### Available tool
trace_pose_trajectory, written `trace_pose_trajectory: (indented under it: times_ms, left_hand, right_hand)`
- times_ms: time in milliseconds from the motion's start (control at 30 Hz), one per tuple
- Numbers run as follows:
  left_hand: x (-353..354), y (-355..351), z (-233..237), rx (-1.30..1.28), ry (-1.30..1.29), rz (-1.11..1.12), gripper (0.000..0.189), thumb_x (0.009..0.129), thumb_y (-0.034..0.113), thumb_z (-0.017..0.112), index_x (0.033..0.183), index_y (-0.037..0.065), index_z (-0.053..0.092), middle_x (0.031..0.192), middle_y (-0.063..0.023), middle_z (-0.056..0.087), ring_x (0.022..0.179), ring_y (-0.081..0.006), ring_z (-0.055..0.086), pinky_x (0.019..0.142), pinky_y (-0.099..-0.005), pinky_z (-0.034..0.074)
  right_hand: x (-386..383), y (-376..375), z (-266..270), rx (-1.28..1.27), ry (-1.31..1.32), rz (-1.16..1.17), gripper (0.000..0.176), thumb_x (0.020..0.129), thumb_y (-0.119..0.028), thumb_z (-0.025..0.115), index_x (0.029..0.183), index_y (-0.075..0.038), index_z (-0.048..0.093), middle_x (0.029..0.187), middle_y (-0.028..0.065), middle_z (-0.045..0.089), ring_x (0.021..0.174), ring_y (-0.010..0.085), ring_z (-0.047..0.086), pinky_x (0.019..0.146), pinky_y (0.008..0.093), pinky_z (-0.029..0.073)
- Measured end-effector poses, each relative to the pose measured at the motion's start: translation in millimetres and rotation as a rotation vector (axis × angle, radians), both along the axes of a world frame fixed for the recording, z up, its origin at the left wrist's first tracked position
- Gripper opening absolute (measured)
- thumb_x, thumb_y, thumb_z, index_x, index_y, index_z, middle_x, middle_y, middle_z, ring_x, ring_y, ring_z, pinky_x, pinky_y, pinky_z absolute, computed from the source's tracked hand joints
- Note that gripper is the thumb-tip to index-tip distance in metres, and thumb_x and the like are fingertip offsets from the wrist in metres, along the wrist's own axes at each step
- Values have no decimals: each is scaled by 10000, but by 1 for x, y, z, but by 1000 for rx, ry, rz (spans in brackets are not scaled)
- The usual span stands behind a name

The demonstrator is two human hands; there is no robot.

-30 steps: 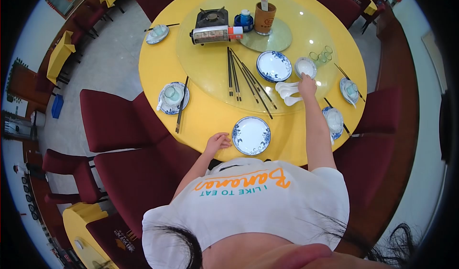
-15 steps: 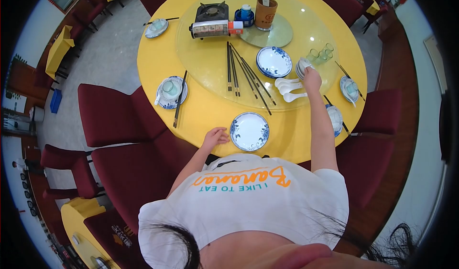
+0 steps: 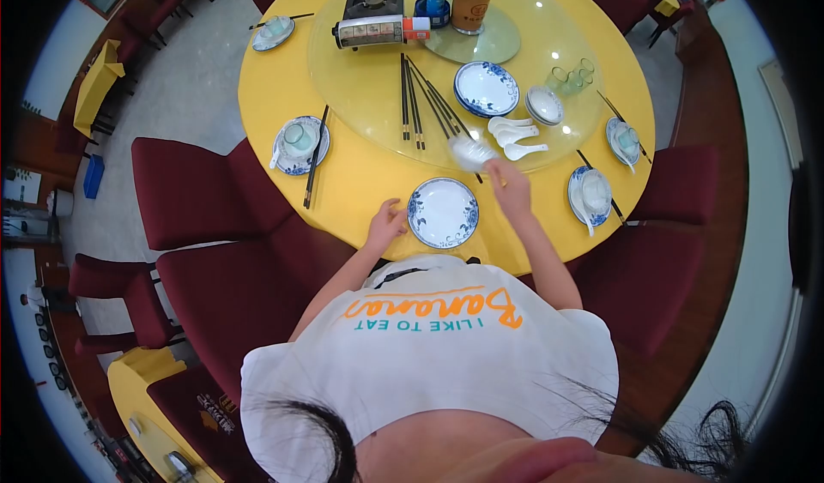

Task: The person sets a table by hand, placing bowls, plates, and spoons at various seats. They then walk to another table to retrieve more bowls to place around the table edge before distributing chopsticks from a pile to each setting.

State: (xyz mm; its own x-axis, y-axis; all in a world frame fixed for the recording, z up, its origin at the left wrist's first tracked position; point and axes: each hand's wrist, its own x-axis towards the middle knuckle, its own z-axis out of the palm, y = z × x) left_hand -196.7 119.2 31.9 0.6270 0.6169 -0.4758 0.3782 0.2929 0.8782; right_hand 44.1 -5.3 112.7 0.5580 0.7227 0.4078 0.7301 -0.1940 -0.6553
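Observation:
My right hand point(image 3: 510, 186) grips the edge of a small white bowl point(image 3: 472, 152), blurred by motion, above the near edge of the glass turntable. Below and left of that bowl, a blue-patterned plate point(image 3: 443, 214) lies on the yellow cloth. Beside the plate's left rim is my left hand point(image 3: 389, 222), its fingers apart and holding nothing. On the turntable are stacked small bowls point(image 3: 544, 105), white spoons point(image 3: 521, 142), a stack of patterned plates point(image 3: 486, 88) and several black chopsticks point(image 3: 418, 105).
Place settings sit at the left point(image 3: 300, 146) and right point(image 3: 590, 198) of the table. A portable stove point(image 3: 373, 18), a chopstick holder point(image 3: 471, 7) and green glasses point(image 3: 572, 77) stand farther back. Dark red chairs point(image 3: 240, 303) flank me.
My right hand has come from the bowl stack toward the near plate, carrying a small bowl. The view has shifted a little; my left hand remains by the plate.

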Motion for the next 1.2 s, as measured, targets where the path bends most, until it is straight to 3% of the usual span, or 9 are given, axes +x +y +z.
trace_pose_trajectory:
  times_ms: [100,200,300,633,833,933,1000,1133,1200]
  left_hand:
    - [8,-21,7,904,-24,-224,654,722,309,638,1212,-17,353,1186,-214,377,1058,-327,445,875,-405,393]
    - [11,-28,15,975,-14,-417,772,669,368,661,1224,-49,323,1314,-222,191,1202,-389,227,981,-461,246]
    - [6,-25,1,1114,114,-500,790,674,406,650,1207,-82,330,1344,-227,165,1208,-415,212,976,-479,243]
    - [0,-25,-15,1098,57,-497,723,699,408,633,1189,-61,384,1379,-243,97,1224,-451,194,970,-516,230]
    - [-1,-26,-15,1141,43,-507,673,699,392,635,1197,-2,410,1378,-248,101,1214,-462,210,963,-511,240]
    - [-1,-25,-17,1151,36,-485,655,700,426,620,1145,-26,456,1384,-232,113,1227,-438,206,963,-515,241]
    - [-3,-24,-17,1148,43,-493,638,705,430,615,1124,-29,472,1384,-230,120,1227,-432,215,968,-502,243]
    - [-4,-23,-14,1160,52,-496,626,711,441,604,1106,-29,485,1383,-223,134,1226,-417,232,977,-471,252]
    - [-4,-23,-13,1162,66,-500,632,710,445,602,1110,-29,479,1382,-220,141,1225,-411,237,978,-461,257]
  right_hand:
    - [-46,-12,-16,-33,30,144,121,776,-107,586,852,-14,602,848,115,616,774,274,593,676,318,478]
    - [-67,-24,-27,-60,-42,281,117,756,-86,599,855,-23,600,852,103,613,770,257,597,659,310,486]
    - [-72,-35,-38,-90,-140,351,129,740,-82,606,861,-37,599,879,92,606,780,247,596,653,307,490]
    - [-67,-52,-58,-51,-276,488,138,726,-31,588,863,-16,587,913,147,586,805,289,575,694,345,477]
    - [-63,-63,-48,-141,-254,468,248,713,-96,611,952,-49,565,1076,146,529,957,300,521,814,375,425]
    - [-37,-57,-40,-138,-287,333,367,723,-116,621,1074,-58,534,1166,180,471,1001,341,487,846,401,405]
    - [-8,-48,-46,-150,-361,120,431,740,-128,608,1151,-71,490,1210,188,434,1049,349,453,882,416,371]
    - [59,-30,-50,-257,-552,-246,413,780,-139,548,1177,-61,464,1219,209,422,1070,368,440,883,416,370]
    - [93,-29,-74,-352,-419,-271,396,783,-135,534,1168,-65,469,1211,198,437,1069,353,451,871,403,382]
